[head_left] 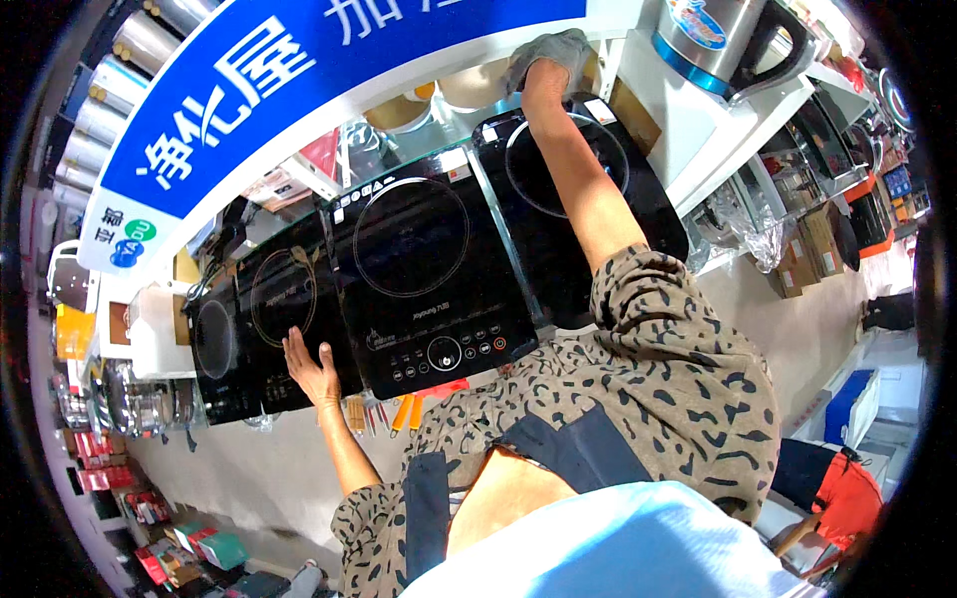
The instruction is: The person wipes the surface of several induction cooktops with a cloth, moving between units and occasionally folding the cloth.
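Observation:
Several black glass induction cooktops lie side by side on a shelf before me; the middle cooktop [411, 261] has a round control dial near its front edge. Over the front part of a cooktop on the left [258, 351] is my left hand [308, 368], fingers apart and holding nothing. My right arm reaches across the right cooktop [501, 134]. Beyond its back edge, my right hand is hidden under a bunched grey cloth [549, 60], close to a pale metallic round container [471, 86]. How the fingers lie under the cloth does not show.
A blue and white sign board [247, 97] arches above the shelf's back. At the upper right stands a steel electric kettle [706, 45] on a white surface. A white box [161, 329] is at the left end. Cardboard boxes [811, 247] are stacked farther right.

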`<state>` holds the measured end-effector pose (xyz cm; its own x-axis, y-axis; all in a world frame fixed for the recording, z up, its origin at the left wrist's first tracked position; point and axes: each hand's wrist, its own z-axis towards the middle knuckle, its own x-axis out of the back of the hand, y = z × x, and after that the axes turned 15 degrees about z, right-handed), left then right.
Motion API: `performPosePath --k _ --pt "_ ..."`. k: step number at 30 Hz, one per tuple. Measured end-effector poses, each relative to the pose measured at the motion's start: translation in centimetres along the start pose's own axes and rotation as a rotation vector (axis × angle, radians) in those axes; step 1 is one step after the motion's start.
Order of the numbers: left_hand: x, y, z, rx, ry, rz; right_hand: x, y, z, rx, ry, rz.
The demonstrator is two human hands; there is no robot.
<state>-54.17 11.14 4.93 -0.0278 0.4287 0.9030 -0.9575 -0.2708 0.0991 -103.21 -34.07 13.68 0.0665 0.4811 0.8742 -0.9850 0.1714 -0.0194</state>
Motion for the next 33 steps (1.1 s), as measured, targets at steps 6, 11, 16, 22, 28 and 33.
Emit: performPosePath --k 6,11,16,22,28,33 --pt "0.1 -0.5 -0.6 -0.002 0.020 -0.002 6.7 6.6 3.2 -0.196 -0.060 0.264" --pt "0.3 -0.7 -0.6 -0.004 -0.016 0.017 1.6 3.1 2.7 -0.177 0.163 0.347" --pt "1.3 0.2 0.2 -0.003 0.003 -0.063 -5.5 4.1 3.7 -0.001 0.009 0.025" --pt "1.6 -3.7 -0.6 0.031 0.005 -0.077 5.3 -8.6 -4.2 -0.050 -0.110 0.184" --pt "0.8 -4.4 -1.5 -0.018 0.036 -0.193 3.7 -19.4 -6.3 -0.006 0.028 0.292" --pt "1.5 -3.8 -1.1 -0.091 0.013 -0.334 0.5 -31.7 -9.3 -0.056 0.209 0.434"
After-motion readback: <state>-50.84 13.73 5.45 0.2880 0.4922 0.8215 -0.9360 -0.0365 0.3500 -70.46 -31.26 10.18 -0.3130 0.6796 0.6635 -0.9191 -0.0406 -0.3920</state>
